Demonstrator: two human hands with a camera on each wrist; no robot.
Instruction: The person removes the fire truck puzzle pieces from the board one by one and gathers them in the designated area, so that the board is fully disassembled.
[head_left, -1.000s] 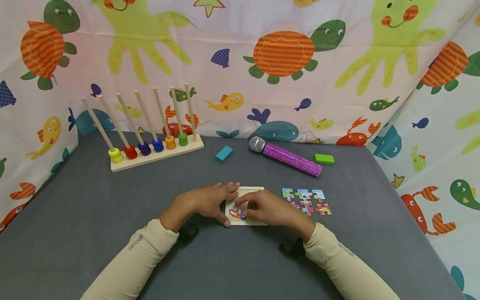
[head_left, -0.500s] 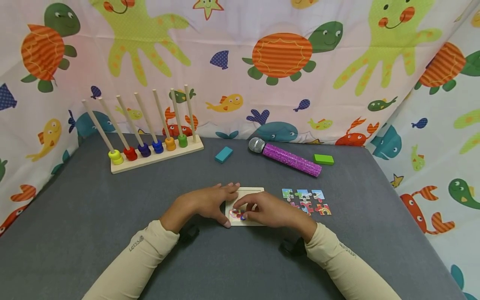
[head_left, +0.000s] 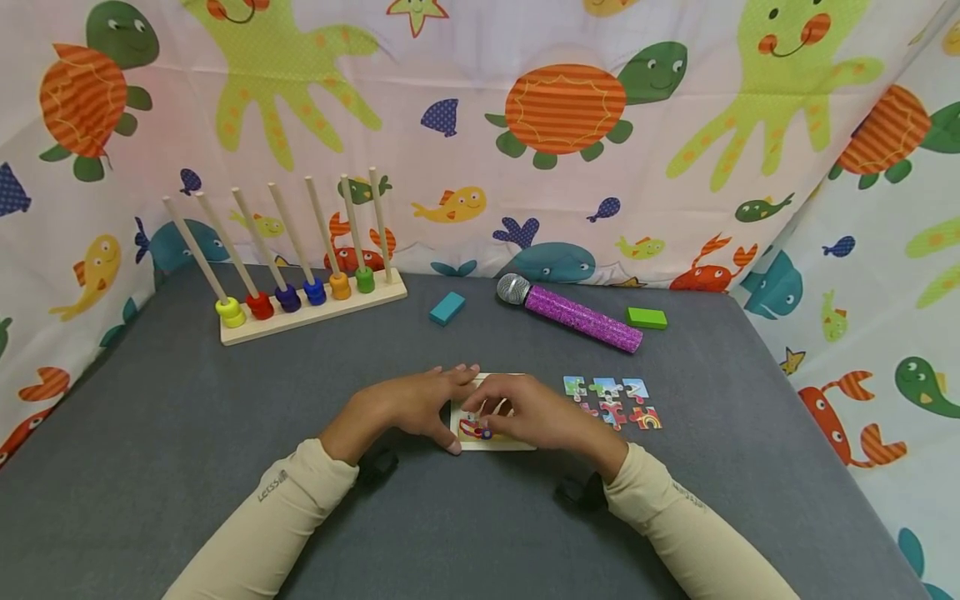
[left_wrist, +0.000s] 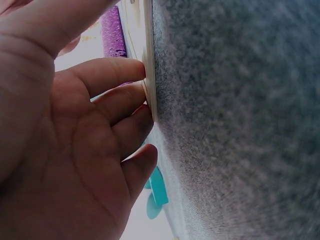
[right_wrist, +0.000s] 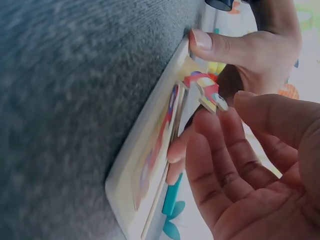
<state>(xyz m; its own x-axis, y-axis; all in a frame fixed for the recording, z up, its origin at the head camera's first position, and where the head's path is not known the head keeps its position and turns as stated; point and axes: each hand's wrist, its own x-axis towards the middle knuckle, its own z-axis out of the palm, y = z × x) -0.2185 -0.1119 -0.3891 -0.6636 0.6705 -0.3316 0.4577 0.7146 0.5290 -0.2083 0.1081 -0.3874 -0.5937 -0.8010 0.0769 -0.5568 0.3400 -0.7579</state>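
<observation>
On the grey table a small wooden puzzle tray [head_left: 455, 417] lies between the two hands. My left hand [head_left: 420, 406] holds it by its left side, thumb at the near corner and fingertips along the edge, as the left wrist view also shows. Over the tray, my right hand [head_left: 543, 414] pinches a jigsaw piece [right_wrist: 204, 87] with red, yellow and white print, tilted up from the tray surface in the right wrist view. Other red and yellow printing [right_wrist: 150, 167] shows inside the tray frame. The right hand hides much of the tray in the head view.
Several loose jigsaw pieces [head_left: 611, 414] lie right of the tray. Behind are a teal block [head_left: 447, 308], a purple glittery microphone [head_left: 581, 317] and a green block [head_left: 647, 318]. A wooden peg stand [head_left: 322, 310] with coloured rings is at back left. A printed cloth [head_left: 465, 167] hangs behind.
My right fingers have shifted slightly left and turned the jigsaw piece over the tray. The left hand has stayed in place on the tray.
</observation>
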